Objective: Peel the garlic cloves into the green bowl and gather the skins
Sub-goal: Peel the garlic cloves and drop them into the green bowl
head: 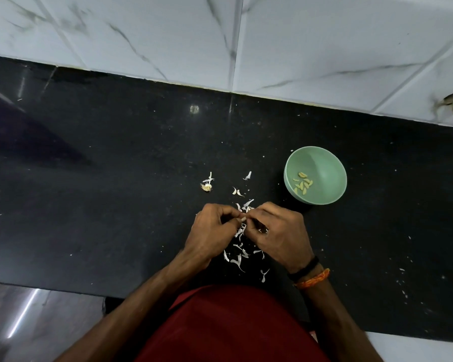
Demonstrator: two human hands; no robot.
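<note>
Black stone counter (115,178) runs under white marbled wall tiles (324,48). Your left hand (209,231) and right hand (277,231) meet above it, the fingers of both curled in to pinch one garlic clove (242,220) between them. Loose skins (239,257) lie scattered beneath and just beyond your hands. To your right the green bowl (324,163) holds several peeled cloves (303,182).

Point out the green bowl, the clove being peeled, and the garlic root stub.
green bowl (330,163): head view, bare inner wall.
clove (242,218): head view, tip showing between the hands.
garlic root stub (207,188): head view, its fibrous middle.
</note>
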